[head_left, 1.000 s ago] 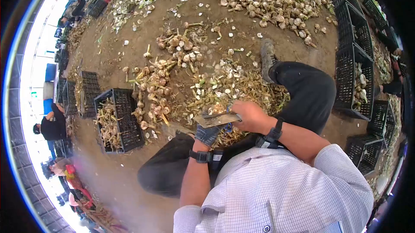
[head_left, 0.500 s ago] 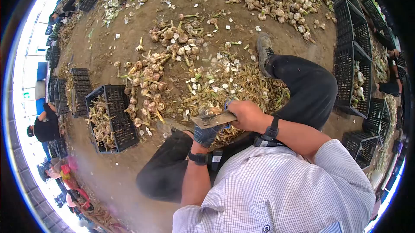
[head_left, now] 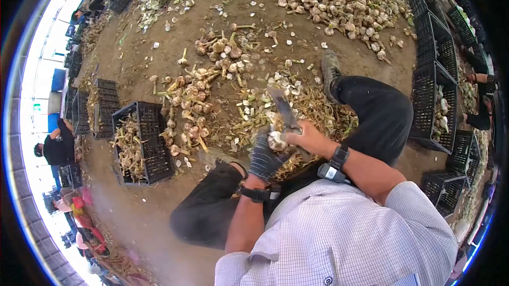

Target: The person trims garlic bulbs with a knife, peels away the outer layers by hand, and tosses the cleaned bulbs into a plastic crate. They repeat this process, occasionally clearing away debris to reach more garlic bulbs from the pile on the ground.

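Note:
My left hand (head_left: 263, 160), in a dark knit glove, is closed around a pale garlic bulb (head_left: 276, 141) in front of my lap. Close beside it, my bare right hand (head_left: 312, 138) grips a broad-bladed knife (head_left: 286, 110). The blade points away from me, slightly blurred, and the knife's handle is mostly hidden in my fist. Beneath both hands, cut stems and peelings (head_left: 313, 108) cover the dirt between my legs. Several untrimmed garlic bulbs (head_left: 191, 92) with stems lie in a loose pile ahead and to the left.
A black plastic crate (head_left: 154, 140) with garlic stalks stands at the left. More black crates (head_left: 421, 87) line the right side, one holding bulbs. A big garlic heap (head_left: 344, 2) lies at the far right. Another person (head_left: 58, 145) is at the far left edge.
The knife has swung from lying across my left hand, blade leftward, to pointing forward. The bulb now shows in my gloved fingers. My view has shifted slightly.

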Demonstrator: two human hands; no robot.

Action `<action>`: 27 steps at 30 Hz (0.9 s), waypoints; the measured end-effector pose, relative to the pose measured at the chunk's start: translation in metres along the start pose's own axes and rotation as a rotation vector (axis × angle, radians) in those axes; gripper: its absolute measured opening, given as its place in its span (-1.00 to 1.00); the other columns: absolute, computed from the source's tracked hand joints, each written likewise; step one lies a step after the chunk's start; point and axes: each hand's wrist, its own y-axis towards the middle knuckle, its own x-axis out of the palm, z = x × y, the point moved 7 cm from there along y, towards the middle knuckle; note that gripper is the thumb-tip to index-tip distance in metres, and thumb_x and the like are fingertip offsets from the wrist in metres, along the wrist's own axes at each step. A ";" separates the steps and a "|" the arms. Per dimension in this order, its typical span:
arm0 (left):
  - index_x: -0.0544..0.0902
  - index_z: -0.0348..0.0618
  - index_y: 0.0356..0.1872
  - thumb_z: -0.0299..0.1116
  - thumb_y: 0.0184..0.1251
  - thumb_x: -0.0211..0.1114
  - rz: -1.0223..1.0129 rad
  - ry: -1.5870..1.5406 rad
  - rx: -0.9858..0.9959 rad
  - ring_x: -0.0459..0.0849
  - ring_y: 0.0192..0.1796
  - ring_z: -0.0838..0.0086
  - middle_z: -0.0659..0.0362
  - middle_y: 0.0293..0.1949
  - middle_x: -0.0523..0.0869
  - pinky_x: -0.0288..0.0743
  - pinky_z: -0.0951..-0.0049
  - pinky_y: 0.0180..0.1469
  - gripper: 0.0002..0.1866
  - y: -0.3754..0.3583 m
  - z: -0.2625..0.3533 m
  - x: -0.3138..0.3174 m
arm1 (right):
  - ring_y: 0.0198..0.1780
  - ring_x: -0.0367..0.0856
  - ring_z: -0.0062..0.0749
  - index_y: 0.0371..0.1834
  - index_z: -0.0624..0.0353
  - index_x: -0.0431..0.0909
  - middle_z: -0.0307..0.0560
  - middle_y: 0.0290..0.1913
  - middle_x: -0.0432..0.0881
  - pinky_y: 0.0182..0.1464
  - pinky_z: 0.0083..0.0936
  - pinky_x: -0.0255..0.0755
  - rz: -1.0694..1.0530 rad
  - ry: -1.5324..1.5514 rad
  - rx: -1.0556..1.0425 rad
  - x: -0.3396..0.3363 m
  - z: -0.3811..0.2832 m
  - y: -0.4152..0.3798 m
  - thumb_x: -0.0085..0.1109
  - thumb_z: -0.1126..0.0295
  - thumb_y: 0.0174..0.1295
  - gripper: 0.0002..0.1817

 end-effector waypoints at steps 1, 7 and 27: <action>0.49 -0.23 0.12 -0.11 0.22 0.37 0.030 -0.290 -0.155 0.60 0.13 0.32 0.04 0.07 0.62 0.61 0.28 0.03 -0.46 -0.002 -0.012 0.004 | -0.27 0.59 -0.46 0.02 0.31 0.57 -0.15 -0.21 0.68 -0.12 -0.41 0.49 -0.022 -0.005 0.056 0.006 0.002 -0.002 0.32 0.03 0.19 -0.45; 0.41 -0.17 0.25 -0.15 0.32 0.31 0.105 0.554 0.490 0.64 0.05 0.31 0.05 0.04 0.64 0.60 0.31 0.01 -0.45 -0.010 0.023 -0.023 | -0.17 0.53 -0.44 -0.11 0.26 0.58 -0.15 -0.22 0.58 -0.11 -0.41 0.44 0.000 -0.113 0.068 -0.007 -0.013 0.001 0.42 0.20 0.11 -0.60; 0.63 -0.17 -0.02 -0.28 0.34 0.24 0.006 0.001 0.102 0.70 -0.10 0.31 0.09 -0.09 0.71 0.60 0.25 -0.09 -0.72 0.009 -0.006 -0.063 | -0.42 0.53 -0.27 -0.48 0.29 0.60 0.02 -0.54 0.50 -0.34 -0.33 0.39 0.045 -0.455 0.144 -0.010 -0.008 -0.001 0.32 0.07 0.15 -0.58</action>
